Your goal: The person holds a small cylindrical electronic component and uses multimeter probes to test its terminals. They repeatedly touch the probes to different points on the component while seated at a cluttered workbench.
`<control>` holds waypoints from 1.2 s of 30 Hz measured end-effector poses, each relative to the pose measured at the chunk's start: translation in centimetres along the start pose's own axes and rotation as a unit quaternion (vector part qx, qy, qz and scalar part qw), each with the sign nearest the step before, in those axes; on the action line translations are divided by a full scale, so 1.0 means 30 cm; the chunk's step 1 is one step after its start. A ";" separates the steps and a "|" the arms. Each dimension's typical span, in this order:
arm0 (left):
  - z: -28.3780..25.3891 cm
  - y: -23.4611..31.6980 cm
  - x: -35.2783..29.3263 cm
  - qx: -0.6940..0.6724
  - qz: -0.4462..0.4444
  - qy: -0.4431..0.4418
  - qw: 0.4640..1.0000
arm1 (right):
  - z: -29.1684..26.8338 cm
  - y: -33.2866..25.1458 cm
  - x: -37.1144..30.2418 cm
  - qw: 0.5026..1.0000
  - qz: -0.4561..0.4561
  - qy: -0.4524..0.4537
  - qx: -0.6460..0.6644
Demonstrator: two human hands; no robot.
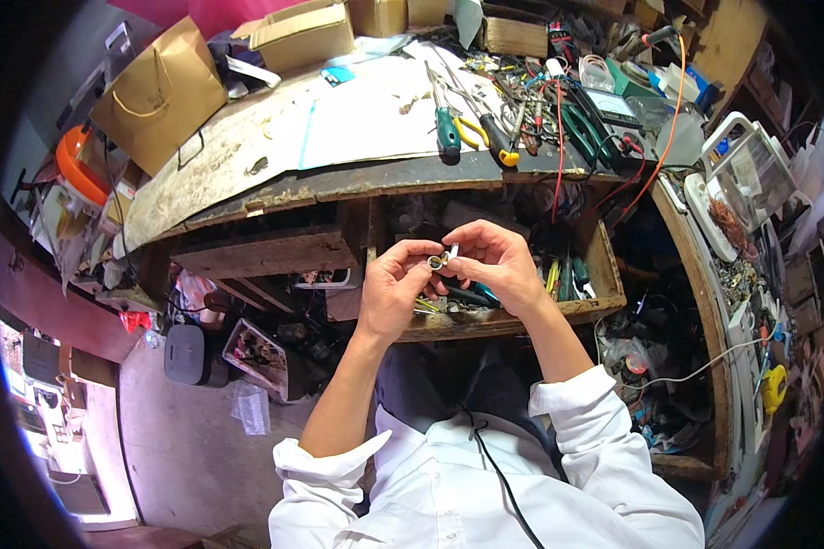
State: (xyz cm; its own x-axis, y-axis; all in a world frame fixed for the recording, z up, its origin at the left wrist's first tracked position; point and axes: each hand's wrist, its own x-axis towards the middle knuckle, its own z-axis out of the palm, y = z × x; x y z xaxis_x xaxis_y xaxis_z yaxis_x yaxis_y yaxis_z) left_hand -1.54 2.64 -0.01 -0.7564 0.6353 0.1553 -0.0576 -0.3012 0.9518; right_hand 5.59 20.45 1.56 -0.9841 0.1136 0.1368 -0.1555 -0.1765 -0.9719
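Over an open wooden drawer (604, 265), both my hands meet at chest height. My left hand (395, 291) pinches a small round metal part (435, 263) with a ring-like rim between thumb and fingers. From the other side my right hand (501, 265) closes its thumb and fingertips on a small whitish piece (454, 249) touching that part. The pieces are too small to tell their exact kind. Below the hands, hand tools with green and yellow handles (579, 271) lie in the drawer, partly hidden by my hands.
On the workbench (211, 197) lie white paper (371, 119), a green-handled screwdriver (448, 133), yellow-handled pliers (471, 133) and an analog multimeter (611, 107) with red leads. A paper bag (160, 96) stands at left. A bin (256, 357) and black box (186, 355) are on the floor.
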 end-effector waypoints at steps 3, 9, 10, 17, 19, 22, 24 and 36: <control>-0.004 0.000 0.003 -0.014 -0.004 -0.001 1.000 | 0.004 -0.006 0.000 1.000 -0.004 0.000 -0.010; -0.007 0.001 0.006 -0.024 -0.007 0.002 1.000 | -0.010 0.006 0.003 1.000 -0.002 -0.006 -0.015; -0.010 -0.001 0.007 -0.024 -0.007 -0.003 1.000 | -0.010 0.004 0.003 1.000 -0.002 -0.005 -0.012; -0.007 -0.004 0.008 -0.024 -0.005 0.015 1.000 | 0.005 -0.010 0.002 1.000 -0.012 -0.014 0.001; -0.008 -0.002 0.007 -0.026 -0.005 0.007 1.000 | 0.004 -0.007 0.001 0.999 -0.017 -0.030 0.003; -0.010 -0.004 0.007 -0.027 -0.003 0.005 1.000 | 0.009 -0.003 0.000 0.999 -0.031 -0.042 0.006; -0.010 -0.002 0.006 -0.027 -0.002 0.006 1.000 | 0.009 0.000 -0.001 0.999 -0.039 -0.038 0.001; -0.007 -0.001 0.007 -0.034 -0.006 0.013 0.999 | 0.004 -0.001 -0.002 1.000 -0.024 -0.017 -0.001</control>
State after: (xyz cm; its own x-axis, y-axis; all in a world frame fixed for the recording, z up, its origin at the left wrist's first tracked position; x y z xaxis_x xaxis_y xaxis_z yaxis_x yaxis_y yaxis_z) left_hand -1.84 2.63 -0.07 -0.7725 0.6204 0.1356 -0.1103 -0.3413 0.9335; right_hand 5.63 20.34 1.61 -0.9779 0.0879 0.1897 -0.2024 -0.1696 -0.9645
